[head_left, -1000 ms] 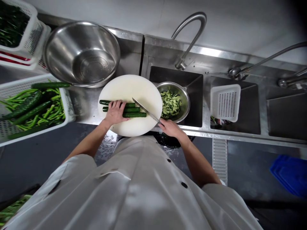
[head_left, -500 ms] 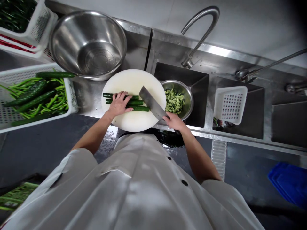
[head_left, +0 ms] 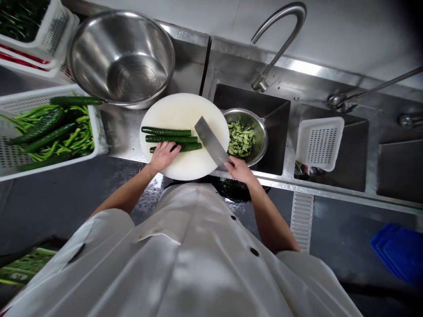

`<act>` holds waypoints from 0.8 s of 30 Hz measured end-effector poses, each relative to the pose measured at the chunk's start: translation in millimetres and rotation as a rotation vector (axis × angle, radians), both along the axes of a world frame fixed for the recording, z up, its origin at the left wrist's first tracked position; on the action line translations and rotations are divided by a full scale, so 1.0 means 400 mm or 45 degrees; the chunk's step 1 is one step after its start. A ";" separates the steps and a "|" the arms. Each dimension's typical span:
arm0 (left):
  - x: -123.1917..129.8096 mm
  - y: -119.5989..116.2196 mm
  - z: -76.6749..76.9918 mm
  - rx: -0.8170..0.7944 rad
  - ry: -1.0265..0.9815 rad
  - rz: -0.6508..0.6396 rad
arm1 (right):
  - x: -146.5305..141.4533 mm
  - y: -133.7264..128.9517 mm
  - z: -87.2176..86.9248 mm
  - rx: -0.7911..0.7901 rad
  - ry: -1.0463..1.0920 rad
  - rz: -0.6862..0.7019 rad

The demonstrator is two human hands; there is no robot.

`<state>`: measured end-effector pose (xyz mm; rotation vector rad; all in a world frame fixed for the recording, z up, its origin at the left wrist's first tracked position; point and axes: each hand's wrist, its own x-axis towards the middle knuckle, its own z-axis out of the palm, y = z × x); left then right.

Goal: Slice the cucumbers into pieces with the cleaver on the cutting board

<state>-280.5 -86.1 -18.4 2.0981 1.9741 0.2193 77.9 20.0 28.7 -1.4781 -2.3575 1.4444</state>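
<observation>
Three dark green cucumber pieces (head_left: 166, 131) lie side by side on a round white cutting board (head_left: 185, 108). My left hand (head_left: 164, 155) rests on the piece nearest me, its fingers curled over that piece. My right hand (head_left: 238, 169) is closed around the handle of a cleaver (head_left: 211, 141), whose wide blade slants across the board's right part, just right of the cucumber ends. A steel bowl (head_left: 262, 137) with cut green pieces (head_left: 240, 138) stands right beside the board, over the sink.
A big steel basin (head_left: 122, 57) stands behind the board. On the left, a white basket (head_left: 98, 132) holds cucumbers and long green peppers. A faucet (head_left: 282, 48) rises behind the sink; a white perforated basket (head_left: 320, 143) is farther right.
My left hand has drawn back toward me, uncovering the two farther cucumber pieces. The nearest piece has shifted slightly left. The cleaver has barely moved.
</observation>
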 end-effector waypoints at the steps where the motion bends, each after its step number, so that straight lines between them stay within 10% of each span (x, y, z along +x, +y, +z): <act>1: -0.010 0.011 0.003 0.013 0.008 0.001 | -0.004 -0.001 0.006 0.065 -0.054 0.050; 9: -0.031 0.097 0.038 0.070 0.062 0.020 | -0.069 0.008 0.074 0.465 -0.582 0.444; 24: -0.036 0.087 0.034 0.042 0.073 0.053 | -0.085 0.026 0.100 0.427 -0.624 0.580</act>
